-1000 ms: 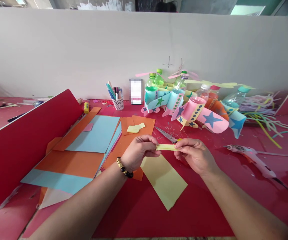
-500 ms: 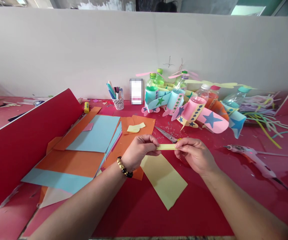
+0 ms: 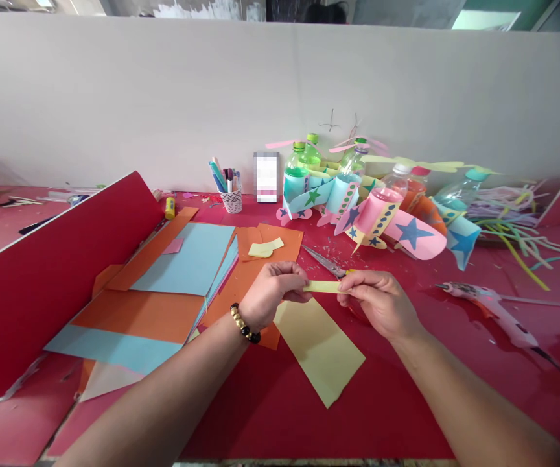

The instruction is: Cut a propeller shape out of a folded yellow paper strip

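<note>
Between my two hands a narrow strip of yellow paper is held level above the table. My left hand, with a beaded bracelet at the wrist, pinches its left end. The right end is pinched by the thumb and fingers of my right hand. Just below lies a larger sheet of yellow paper, partly over orange paper. Behind my right hand are scissors, their yellow handle mostly hidden. Small yellow paper scraps rest on the orange paper beyond my left hand.
Bottle planes in coloured paper line the back right. A hot glue gun lies at right. Stacked blue paper, a red board, a glue stick and a cup of pens are on the left and at the back.
My right hand has shifted very slightly to the left along the strip. Both hands keep their pinch, and the things on the table stay where they were.
</note>
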Demonstrator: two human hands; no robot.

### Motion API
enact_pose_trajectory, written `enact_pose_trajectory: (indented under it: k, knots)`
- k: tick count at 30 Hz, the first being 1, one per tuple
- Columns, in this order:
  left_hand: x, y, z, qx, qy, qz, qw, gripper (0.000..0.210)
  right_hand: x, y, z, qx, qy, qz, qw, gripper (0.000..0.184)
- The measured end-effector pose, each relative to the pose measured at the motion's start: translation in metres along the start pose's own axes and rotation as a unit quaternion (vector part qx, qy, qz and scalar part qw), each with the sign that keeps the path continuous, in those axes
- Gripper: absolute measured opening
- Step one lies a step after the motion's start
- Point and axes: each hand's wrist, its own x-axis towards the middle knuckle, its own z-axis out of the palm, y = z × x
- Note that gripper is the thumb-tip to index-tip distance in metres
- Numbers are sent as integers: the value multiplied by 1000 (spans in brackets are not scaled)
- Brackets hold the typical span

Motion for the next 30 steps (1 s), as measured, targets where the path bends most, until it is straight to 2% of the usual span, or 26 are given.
enact_pose_trajectory:
  k: [6, 11, 17, 19, 22, 27, 30]
  knots:
    - [1, -3, 0, 42, -7, 14, 999, 26, 0, -1, -2, -39, -8, -14, 999, 15]
    - [2, -3, -2, 18, -13, 33, 999, 42, 0, -1, -3, -55, -15, -14, 998, 14]
    - [1, 1, -8, 54, -34, 52, 997, 42, 0, -7, -8, -125, -43, -20, 991, 15]
    - [2, 0, -10, 90, -31, 77, 993, 42, 0, -10, -7, -151, -44, -16, 987, 24]
    - [2, -4, -8, 151, -42, 111, 981, 40, 0, -8, -3, -217, -48, -8, 975, 35]
    - [0, -12, 0, 208, -53, 133, 968, 35, -2, -1, 5, -322, -87, -18, 943, 24]
    - [0, -13, 3, 225, -43, 128, 965, 33, -3, -5, 6, -369, -97, -43, 923, 26]
